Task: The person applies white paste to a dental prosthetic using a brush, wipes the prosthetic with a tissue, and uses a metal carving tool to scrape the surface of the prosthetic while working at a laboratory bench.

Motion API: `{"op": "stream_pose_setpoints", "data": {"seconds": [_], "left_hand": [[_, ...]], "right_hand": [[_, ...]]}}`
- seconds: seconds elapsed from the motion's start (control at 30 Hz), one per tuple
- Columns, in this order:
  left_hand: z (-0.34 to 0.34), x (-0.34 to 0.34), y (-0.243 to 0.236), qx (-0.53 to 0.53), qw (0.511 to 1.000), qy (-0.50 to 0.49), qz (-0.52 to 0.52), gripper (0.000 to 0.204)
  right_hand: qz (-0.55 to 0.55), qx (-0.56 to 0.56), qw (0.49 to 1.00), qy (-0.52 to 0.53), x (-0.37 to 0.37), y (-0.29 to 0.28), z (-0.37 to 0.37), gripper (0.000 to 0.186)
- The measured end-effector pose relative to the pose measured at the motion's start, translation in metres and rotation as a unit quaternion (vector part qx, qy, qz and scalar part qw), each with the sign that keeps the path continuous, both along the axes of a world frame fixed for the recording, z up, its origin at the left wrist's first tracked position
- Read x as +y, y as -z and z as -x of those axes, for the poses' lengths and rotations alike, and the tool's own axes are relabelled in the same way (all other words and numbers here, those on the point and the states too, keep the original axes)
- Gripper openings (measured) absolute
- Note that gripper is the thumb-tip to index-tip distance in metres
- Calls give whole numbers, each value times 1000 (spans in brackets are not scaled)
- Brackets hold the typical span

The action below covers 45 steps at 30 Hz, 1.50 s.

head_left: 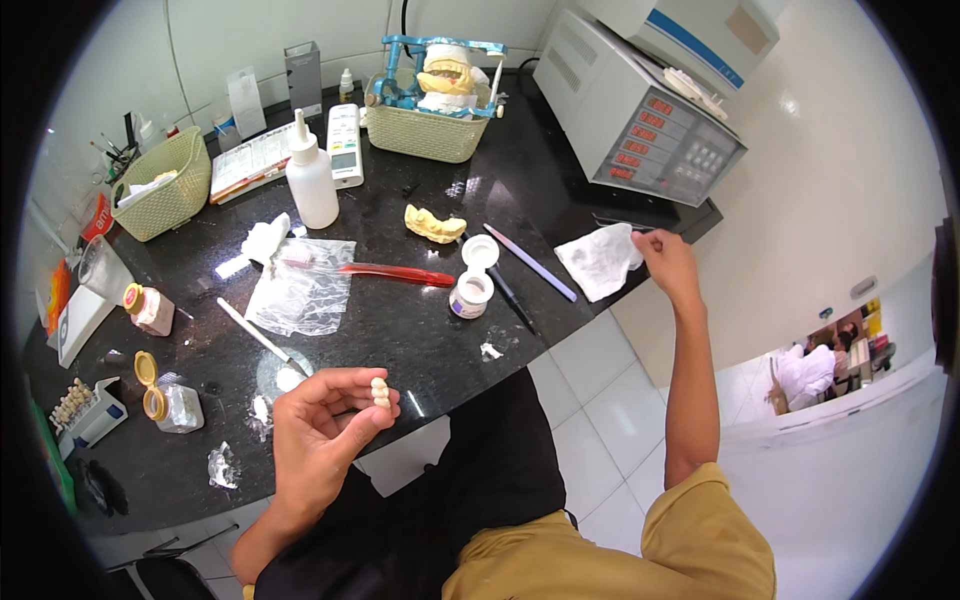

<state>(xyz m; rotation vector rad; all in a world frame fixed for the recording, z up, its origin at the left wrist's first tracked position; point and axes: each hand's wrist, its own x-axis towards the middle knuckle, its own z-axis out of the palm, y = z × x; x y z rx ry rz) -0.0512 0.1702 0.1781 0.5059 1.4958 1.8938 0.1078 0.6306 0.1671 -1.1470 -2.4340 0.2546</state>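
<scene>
My left hand (330, 430), low in the middle, pinches a small cream tooth-shaped dental piece (380, 392) between thumb and fingers. My right hand (665, 262) is closed on the corner of a white cloth (590, 260) at the counter's right edge. Left of the cloth lie a lilac pen-like tool (530, 262) and a dark one (512, 300), beside an open white jar (470, 298). A yellow dental cast (434, 223), a red-handled brush (410, 276) and a clear plastic sheet (300, 300) lie farther left. A white-handled tool (255, 330) rests near my left hand.
The black counter (400, 350) also holds a white bottle (315, 185), baskets (425, 135) (160, 200), one with an articulator and cast, lidded jars (150, 310) at the left, and a grey machine (630, 130) at the back right. A cabinet panel (760, 230) stands to the right.
</scene>
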Motion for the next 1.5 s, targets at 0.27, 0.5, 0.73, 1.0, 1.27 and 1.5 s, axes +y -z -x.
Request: {"op": "stream_pose_setpoints", "data": {"seconds": [0.27,0.5,0.73,1.0,1.27,1.5], "left_hand": [[-3,-3,-12,-48,998,-1,-46,33],[-4,-9,-15,-25,997,-6,-71,31],[-7,-10,-14,-53,995,24,-86,33],[-6,-19,-9,-95,994,34,-39,37],[-3,-31,-8,-148,987,66,-5,36],[-2,-35,-7,-173,982,79,-23,35]], "right_hand": [[9,88,996,-6,42,47,-3,28],[277,376,884,-42,30,43,-9,29],[282,504,802,-154,-59,-26,-5,39],[213,435,835,-259,-229,-55,24,13],[162,268,862,-399,-286,-35,46,33],[160,230,856,-435,-302,-23,57,41]]}}
